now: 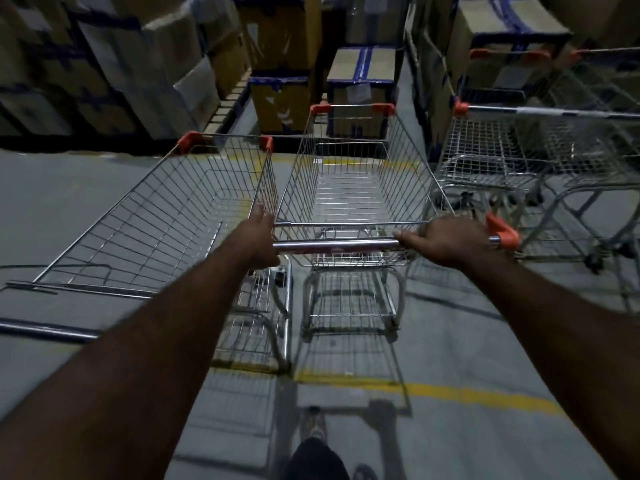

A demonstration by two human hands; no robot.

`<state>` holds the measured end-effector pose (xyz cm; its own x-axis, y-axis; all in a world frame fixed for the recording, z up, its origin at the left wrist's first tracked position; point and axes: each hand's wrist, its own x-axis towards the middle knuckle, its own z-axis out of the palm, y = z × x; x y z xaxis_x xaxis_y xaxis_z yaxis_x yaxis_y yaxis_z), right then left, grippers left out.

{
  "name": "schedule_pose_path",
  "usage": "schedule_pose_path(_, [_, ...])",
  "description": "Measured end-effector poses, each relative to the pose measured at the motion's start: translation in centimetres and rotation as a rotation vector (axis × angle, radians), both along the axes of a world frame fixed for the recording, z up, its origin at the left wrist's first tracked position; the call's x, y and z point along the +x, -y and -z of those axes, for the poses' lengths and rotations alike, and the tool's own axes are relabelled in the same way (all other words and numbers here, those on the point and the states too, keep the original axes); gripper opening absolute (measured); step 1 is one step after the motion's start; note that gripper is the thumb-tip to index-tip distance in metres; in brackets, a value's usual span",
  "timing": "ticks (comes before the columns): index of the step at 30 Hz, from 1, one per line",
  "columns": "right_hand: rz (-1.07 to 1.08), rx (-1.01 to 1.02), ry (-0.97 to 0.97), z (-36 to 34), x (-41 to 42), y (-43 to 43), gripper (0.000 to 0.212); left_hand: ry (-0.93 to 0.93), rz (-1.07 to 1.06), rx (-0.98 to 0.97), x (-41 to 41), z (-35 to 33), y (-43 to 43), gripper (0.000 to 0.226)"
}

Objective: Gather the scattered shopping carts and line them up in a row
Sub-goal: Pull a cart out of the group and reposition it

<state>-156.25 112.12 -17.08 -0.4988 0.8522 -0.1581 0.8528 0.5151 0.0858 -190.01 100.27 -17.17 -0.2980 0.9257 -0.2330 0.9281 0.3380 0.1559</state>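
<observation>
A wire shopping cart (353, 188) with orange corner caps stands straight in front of me. My left hand (258, 239) grips the left end of its chrome handle bar (336, 244), and my right hand (446, 239) grips the right end. A second empty cart (166, 216) stands close beside it on the left, its basket side almost touching. Two more carts (540, 157) stand at the right, turned sideways to mine.
Stacked cardboard boxes with blue tape (114, 64) fill pallets at the back left, and more boxes (360, 81) stand straight ahead and at the right (502, 46). A yellow line (467, 391) crosses the grey concrete floor near my feet.
</observation>
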Motion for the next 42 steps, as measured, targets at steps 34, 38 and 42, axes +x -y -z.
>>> schedule_pose_path(34, [0.115,-0.087,-0.052,-1.9,0.0,12.4,0.073,-0.042,0.221,-0.079,-1.7,-0.6,10.9,0.074])
schedule_pose_path(38, [0.085,-0.110,-0.155,-0.8,-4.2,13.7,0.086,-0.075,0.219,-0.027,-1.7,-0.5,11.6,0.086])
schedule_pose_path(42, [0.133,0.057,-0.153,0.1,-5.9,15.3,0.106,-0.202,0.243,0.106,-1.8,0.3,13.0,0.076])
